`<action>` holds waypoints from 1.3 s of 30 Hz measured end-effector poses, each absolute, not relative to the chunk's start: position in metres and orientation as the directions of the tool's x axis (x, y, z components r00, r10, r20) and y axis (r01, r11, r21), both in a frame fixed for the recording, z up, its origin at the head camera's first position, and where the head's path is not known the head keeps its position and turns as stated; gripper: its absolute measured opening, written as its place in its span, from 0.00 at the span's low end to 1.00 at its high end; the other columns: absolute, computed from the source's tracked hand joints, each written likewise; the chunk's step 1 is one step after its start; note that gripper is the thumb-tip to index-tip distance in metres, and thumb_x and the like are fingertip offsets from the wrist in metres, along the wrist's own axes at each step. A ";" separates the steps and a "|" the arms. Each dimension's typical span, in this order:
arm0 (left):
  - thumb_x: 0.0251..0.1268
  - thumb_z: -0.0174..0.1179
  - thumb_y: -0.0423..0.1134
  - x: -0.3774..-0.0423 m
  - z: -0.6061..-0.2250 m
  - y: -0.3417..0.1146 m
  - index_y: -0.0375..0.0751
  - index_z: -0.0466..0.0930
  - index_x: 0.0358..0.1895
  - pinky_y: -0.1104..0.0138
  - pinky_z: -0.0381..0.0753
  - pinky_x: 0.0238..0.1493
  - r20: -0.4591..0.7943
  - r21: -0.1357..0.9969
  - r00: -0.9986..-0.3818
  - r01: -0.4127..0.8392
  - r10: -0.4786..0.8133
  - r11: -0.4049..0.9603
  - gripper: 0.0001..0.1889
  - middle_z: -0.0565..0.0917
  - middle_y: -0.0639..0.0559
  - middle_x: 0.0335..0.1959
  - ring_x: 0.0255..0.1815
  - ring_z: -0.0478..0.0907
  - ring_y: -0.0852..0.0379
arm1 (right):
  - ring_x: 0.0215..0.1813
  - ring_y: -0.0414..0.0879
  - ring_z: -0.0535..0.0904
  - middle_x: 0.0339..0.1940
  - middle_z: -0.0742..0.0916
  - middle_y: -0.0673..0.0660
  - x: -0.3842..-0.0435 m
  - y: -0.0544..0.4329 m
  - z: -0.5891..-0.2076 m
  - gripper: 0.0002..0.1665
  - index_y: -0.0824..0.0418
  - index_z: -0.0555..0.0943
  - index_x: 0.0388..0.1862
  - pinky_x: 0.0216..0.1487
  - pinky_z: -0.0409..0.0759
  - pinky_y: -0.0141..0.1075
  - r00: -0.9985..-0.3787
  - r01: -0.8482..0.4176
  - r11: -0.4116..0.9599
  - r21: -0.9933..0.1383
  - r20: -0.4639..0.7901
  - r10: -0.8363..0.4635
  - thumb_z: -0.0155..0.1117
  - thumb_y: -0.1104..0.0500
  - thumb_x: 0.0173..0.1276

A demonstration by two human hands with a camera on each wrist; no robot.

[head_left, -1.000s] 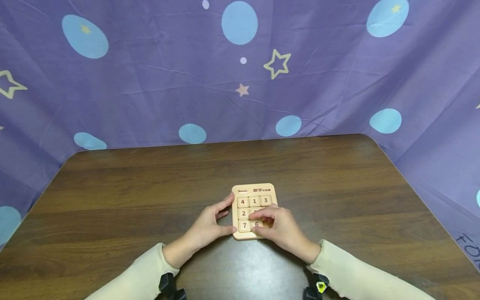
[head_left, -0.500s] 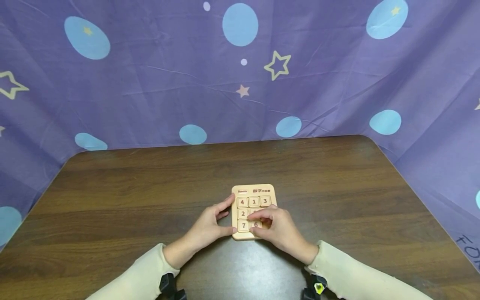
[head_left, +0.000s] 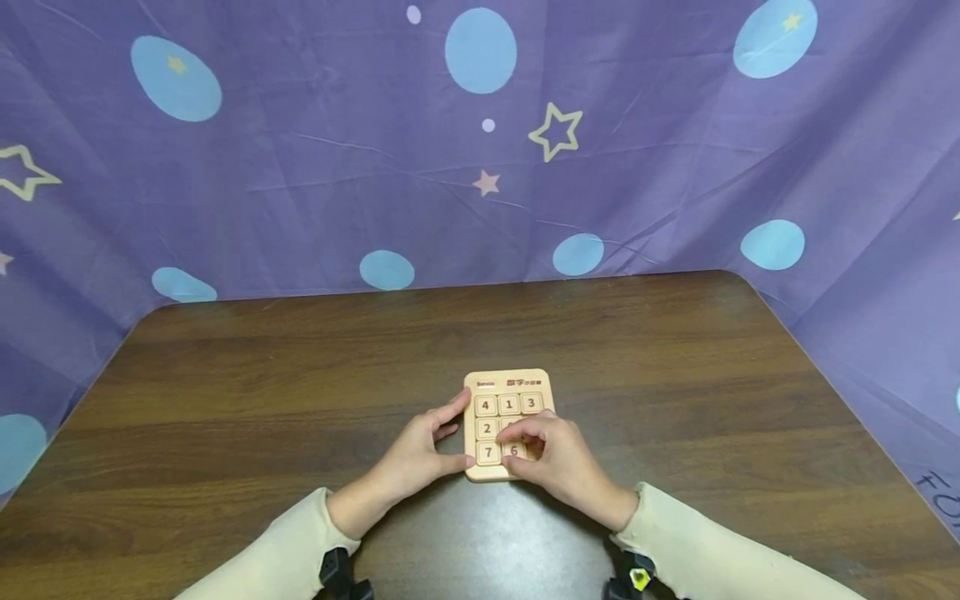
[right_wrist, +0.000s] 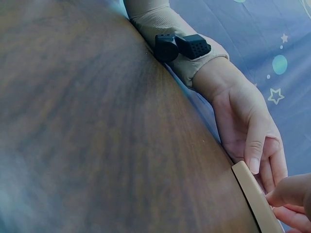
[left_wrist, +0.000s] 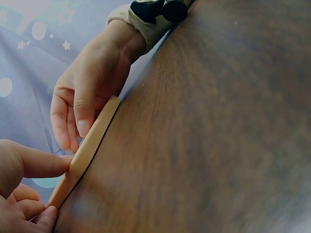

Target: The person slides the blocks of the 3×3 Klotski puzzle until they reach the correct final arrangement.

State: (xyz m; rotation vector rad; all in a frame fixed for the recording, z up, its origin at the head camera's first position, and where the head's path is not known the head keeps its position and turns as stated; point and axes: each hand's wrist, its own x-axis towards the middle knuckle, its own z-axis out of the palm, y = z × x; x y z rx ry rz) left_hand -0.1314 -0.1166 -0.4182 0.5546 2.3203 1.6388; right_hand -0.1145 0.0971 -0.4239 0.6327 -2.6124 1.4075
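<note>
A pale wooden number slide puzzle (head_left: 508, 377) lies flat on the table, its tiles 4, 1, 3, 2, 7 and 6 readable in the head view. My left hand (head_left: 411, 450) holds its left side, thumb at the near corner and index finger higher up. Over the right part of the board is my right hand (head_left: 562, 457). Its index fingertip touches the middle row and its thumb rests by tile 6 (head_left: 513, 451). That hand hides several tiles. In the left wrist view, the puzzle's edge (left_wrist: 90, 148) shows side-on between both hands.
A brown wood-grain table (head_left: 300, 358) stretches out on all sides of the puzzle. Behind it hangs a purple cloth (head_left: 300, 167) with stars and blue spots. Black wrist cameras (head_left: 335, 571) sit by both sleeves.
Both hands keep nearly the same pose on the puzzle. The whole head view has dropped by a few pixels.
</note>
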 end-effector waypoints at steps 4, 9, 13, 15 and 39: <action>0.46 0.66 0.22 -0.131 -0.418 -0.116 0.24 0.57 0.68 0.57 0.67 0.66 0.013 0.939 -0.898 0.163 0.441 0.304 0.42 0.59 0.35 0.71 0.70 0.59 0.42 | 0.32 0.38 0.70 0.27 0.81 0.45 -0.114 0.098 -0.425 0.15 0.52 0.87 0.32 0.30 0.70 0.26 -0.911 -0.404 0.496 -0.768 0.286 -0.298 0.75 0.64 0.43; 0.47 0.67 0.23 -0.130 -0.417 -0.116 0.24 0.57 0.68 0.57 0.67 0.66 0.018 0.937 -0.899 0.168 0.437 0.307 0.42 0.59 0.35 0.70 0.70 0.58 0.42 | 0.34 0.39 0.69 0.29 0.81 0.46 -0.114 0.100 -0.425 0.14 0.52 0.87 0.31 0.31 0.70 0.27 -0.909 -0.407 0.500 -0.764 0.287 -0.301 0.74 0.65 0.43; 0.46 0.67 0.23 -0.130 -0.417 -0.115 0.25 0.57 0.68 0.57 0.67 0.67 0.015 0.936 -0.902 0.164 0.430 0.311 0.42 0.59 0.35 0.71 0.70 0.59 0.42 | 0.35 0.39 0.70 0.31 0.82 0.46 -0.115 0.102 -0.424 0.14 0.52 0.86 0.31 0.33 0.71 0.27 -0.915 -0.391 0.506 -0.769 0.266 -0.303 0.74 0.66 0.43; 0.46 0.67 0.23 -0.130 -0.417 -0.115 0.25 0.57 0.68 0.57 0.67 0.67 0.017 0.936 -0.904 0.164 0.428 0.311 0.42 0.59 0.35 0.70 0.69 0.59 0.41 | 0.36 0.39 0.71 0.32 0.82 0.45 -0.115 0.104 -0.424 0.14 0.52 0.86 0.31 0.34 0.72 0.28 -0.915 -0.393 0.507 -0.768 0.268 -0.303 0.74 0.66 0.43; 0.46 0.67 0.23 -0.130 -0.416 -0.115 0.25 0.58 0.68 0.57 0.67 0.66 0.020 0.932 -0.905 0.171 0.425 0.320 0.42 0.59 0.36 0.71 0.70 0.58 0.43 | 0.38 0.41 0.72 0.31 0.82 0.46 -0.112 0.117 -0.428 0.16 0.50 0.88 0.31 0.37 0.74 0.28 -0.944 -0.325 0.508 -0.798 0.247 -0.218 0.75 0.66 0.42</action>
